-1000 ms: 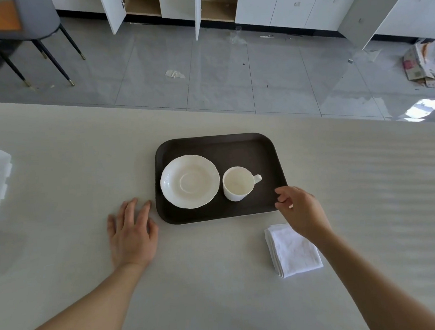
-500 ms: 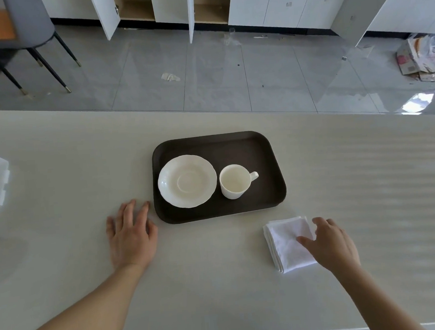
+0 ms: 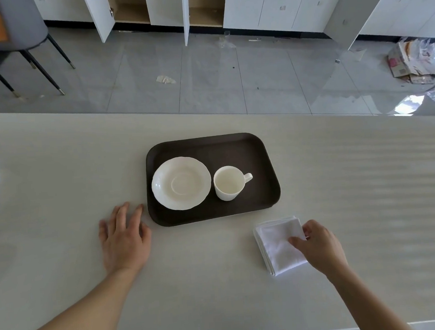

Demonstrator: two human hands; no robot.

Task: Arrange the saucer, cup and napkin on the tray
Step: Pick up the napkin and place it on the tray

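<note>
Two hands: both rested on the pale counter [image 3: 246, 291], one on each side of the tray.
Tray [image 3: 210, 146]: dark brown, rounded corners, lay flat at the middle of the counter.
Saucer [image 3: 181, 183]: white with a scalloped rim, sat on the left half of the tray.
Cup [image 3: 228, 182]: white, stood upright just right of the saucer, close beside it, handle pointing right.
Napkin [image 3: 275, 240]: white, folded square, lay on the counter off the tray, near its near right corner.
Left hand [image 3: 125, 239]: lay palm down, fingers loosely spread and grasping nothing, fingertips just beside the tray's near left corner.
Right hand [image 3: 320, 245]: was on the napkin's right edge, thumb on top of the cloth, fingers curled at the edge; whether they had pinched it I cannot tell.
</note>
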